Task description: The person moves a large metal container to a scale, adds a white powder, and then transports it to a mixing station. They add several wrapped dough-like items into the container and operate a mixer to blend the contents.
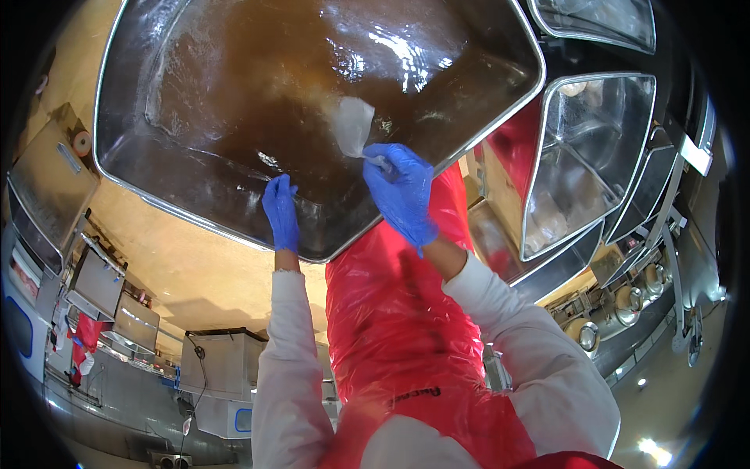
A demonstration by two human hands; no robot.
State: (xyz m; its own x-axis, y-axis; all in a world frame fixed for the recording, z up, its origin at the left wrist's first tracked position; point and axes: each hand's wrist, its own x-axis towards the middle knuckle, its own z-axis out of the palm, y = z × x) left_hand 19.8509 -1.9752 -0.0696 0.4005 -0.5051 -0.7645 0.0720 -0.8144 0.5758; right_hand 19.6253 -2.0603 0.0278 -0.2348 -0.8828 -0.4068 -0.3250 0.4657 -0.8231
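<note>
Now the right hand (401,190) is closed around the scraper (354,125), blade pointing away, slightly left, over the tub (199,223); the left hand (281,211), farther off, curls, grip unclear.

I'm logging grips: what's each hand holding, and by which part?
Right hand: a whitish paddle-shaped utensil, by its narrow end. Left hand: no held thing shows; I can't tell for sure.

bright indoor light. hard white glare streaks the inside of a large metal tub (199,166), and a red apron (394,313) shines in patches. soft shadows darken the tan floor (191,266). a bright lamp (655,451) flares at lower right. fisheye distortion bends edges toward a rounded black border; small background details look soft.
</note>
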